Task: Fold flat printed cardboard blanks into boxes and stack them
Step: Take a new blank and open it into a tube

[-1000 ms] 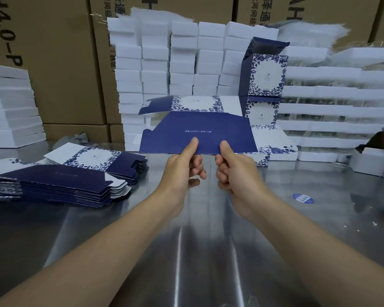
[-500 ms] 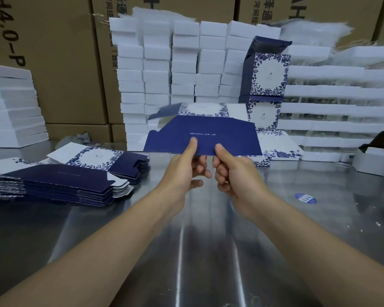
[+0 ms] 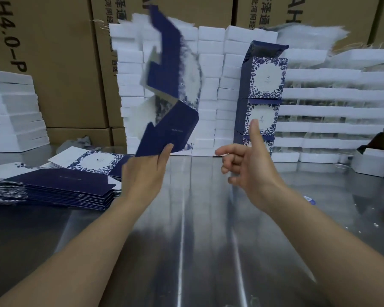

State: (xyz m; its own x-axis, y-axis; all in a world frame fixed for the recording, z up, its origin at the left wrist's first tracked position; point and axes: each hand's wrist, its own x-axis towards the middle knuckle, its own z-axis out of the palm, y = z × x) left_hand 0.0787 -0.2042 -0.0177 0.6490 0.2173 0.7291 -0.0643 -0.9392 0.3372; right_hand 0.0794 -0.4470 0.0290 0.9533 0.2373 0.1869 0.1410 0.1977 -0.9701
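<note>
My left hand [image 3: 145, 173] pinches the lower edge of a navy and white printed blank [image 3: 169, 85]. The blank stands nearly upright above the hand, partly unfolded and blurred by motion. My right hand [image 3: 251, 162] hovers to the right of it, holding nothing, thumb up and fingers loosely spread. A pile of flat blanks [image 3: 60, 182] lies on the steel table at the left. A stack of folded blue floral boxes [image 3: 262, 94] rises at the back, right of centre.
The steel table [image 3: 186, 240] stretches toward me. White foam trays [image 3: 208, 74] are stacked along the back, with more of them at the far left [image 3: 11, 111] and at the right. Brown cartons [image 3: 60, 52] stand behind. Small white boxes [image 3: 372, 160] sit at the right edge.
My right hand has let go of the blank and moved right. My left hand has swung the blank from lying flat up to nearly vertical.
</note>
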